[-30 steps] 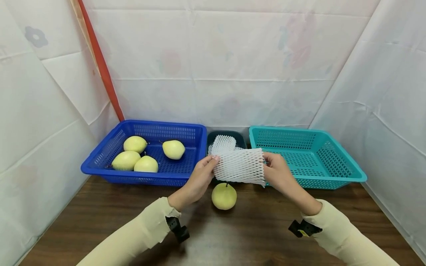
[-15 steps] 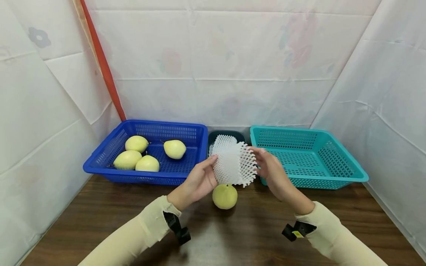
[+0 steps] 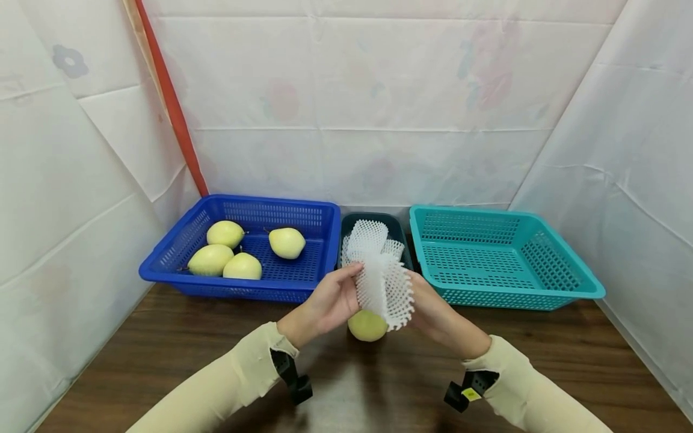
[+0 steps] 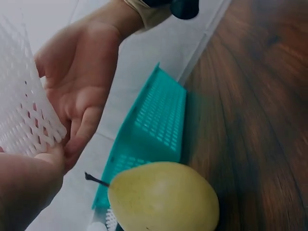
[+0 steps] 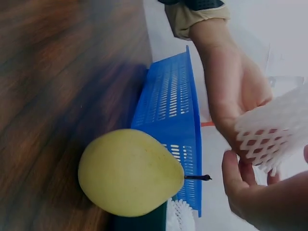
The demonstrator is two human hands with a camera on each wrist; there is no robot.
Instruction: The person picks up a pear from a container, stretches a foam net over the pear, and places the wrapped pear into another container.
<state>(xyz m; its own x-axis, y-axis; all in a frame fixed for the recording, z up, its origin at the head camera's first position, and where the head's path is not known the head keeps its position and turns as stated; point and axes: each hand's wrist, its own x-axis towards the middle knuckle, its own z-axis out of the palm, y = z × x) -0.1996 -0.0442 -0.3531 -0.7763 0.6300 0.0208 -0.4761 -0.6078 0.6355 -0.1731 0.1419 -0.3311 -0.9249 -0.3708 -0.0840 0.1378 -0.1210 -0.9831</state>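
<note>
A white foam net sleeve (image 3: 379,288) is held up between both hands, its ragged open end turned toward the lower right. My left hand (image 3: 331,302) pinches its left side, thumb on top. My right hand (image 3: 429,307) is at its right side, with the fingers mostly hidden behind the net in the head view. In the right wrist view, the right fingers (image 5: 233,175) curl up beside the net's edge. Below the sleeve a yellow-green pear (image 3: 367,328) sits on the table, its upper part covered in the head view; its dark stem shows in the wrist views.
A blue basket (image 3: 238,287) with several pears (image 3: 287,243) stands at the left. The teal basket (image 3: 509,293) is at the right. Between them a small dark green basket (image 3: 397,231) holds more foam net sleeves (image 3: 368,234). Wooden table (image 3: 216,337) spreads in front.
The sleeve, earlier stretched flat and wide between the hands, has turned its open end toward the person and come down over the pear's top in the head view. The right hand has moved left and lower.
</note>
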